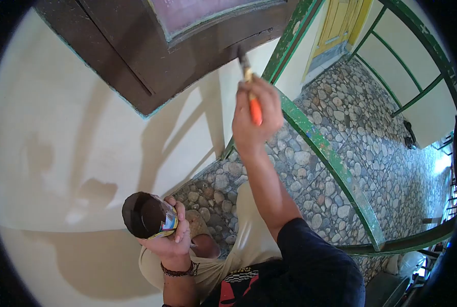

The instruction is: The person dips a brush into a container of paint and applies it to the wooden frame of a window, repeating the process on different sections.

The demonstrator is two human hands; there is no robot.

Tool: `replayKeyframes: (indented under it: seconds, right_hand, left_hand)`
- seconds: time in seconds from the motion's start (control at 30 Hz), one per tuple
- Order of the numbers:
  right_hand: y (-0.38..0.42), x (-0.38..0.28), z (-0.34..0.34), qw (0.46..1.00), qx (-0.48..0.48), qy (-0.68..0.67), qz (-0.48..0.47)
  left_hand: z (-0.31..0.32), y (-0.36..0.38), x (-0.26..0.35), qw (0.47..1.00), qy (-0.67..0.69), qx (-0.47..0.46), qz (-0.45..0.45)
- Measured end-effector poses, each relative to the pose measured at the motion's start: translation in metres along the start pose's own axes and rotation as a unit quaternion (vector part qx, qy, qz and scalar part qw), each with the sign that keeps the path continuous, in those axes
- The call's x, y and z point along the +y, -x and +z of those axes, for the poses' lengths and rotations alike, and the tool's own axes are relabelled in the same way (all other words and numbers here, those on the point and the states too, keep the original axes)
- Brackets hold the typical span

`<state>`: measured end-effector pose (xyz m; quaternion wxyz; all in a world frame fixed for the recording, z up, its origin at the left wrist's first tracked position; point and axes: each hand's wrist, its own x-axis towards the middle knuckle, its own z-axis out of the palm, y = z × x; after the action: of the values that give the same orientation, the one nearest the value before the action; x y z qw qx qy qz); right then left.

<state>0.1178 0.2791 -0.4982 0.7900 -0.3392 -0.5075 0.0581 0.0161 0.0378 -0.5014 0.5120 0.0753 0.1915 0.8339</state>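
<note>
My right hand is closed round the handle of a paintbrush, whose orange handle end sticks out below the fingers. The dark bristles point up and sit right at the lower edge of a brown-painted wooden window frame. Lower down, my left hand grips a paint can from the side and below. The can is tilted towards me, with dark brown paint inside and over its rim and a colourful label on its side.
A cream wall runs below the window. To the right, a green metal railing with chipped paint curves past my arm. The floor is set with rounded pebbles. A yellow door stands at the back, and a dark tub is at lower right.
</note>
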Motion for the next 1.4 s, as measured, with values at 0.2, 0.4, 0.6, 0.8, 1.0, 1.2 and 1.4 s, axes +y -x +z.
replayKeyframes:
  seconds: [0.2, 0.4, 0.6, 0.8, 1.0, 1.2, 1.4]
  right_hand:
    - [0.012, -0.003, 0.014, 0.999, -0.048, 0.003, 0.004]
    - [0.002, -0.009, -0.001, 0.999, -0.014, -0.014, 0.025]
    - [0.025, -0.021, -0.001, 0.989, -0.130, -0.071, 0.003]
    - [-0.008, 0.000, 0.000, 1.000, -0.011, -0.010, 0.027]
    - [0.013, -0.029, -0.014, 0.982, -0.146, -0.118, 0.023]
    - [-0.014, -0.041, -0.057, 0.930, -0.073, -0.162, 0.321]
    - [-0.027, -0.041, -0.078, 0.847, -0.037, -0.276, 0.452]
  left_hand:
    - [-0.012, 0.000, 0.002, 1.000, 0.027, 0.008, -0.004]
    - [-0.004, 0.002, 0.002, 1.000, -0.011, -0.009, 0.006]
    - [-0.012, 0.003, 0.002, 1.000, 0.017, 0.003, 0.008]
    - [-0.011, 0.007, 0.006, 0.999, 0.049, 0.000, 0.000]
    - [-0.013, 0.007, 0.009, 1.000, 0.020, 0.009, 0.010]
    - [-0.004, 0.005, 0.010, 1.000, 0.013, 0.004, -0.001]
    - [0.019, -0.013, -0.001, 0.998, 0.028, 0.049, -0.036]
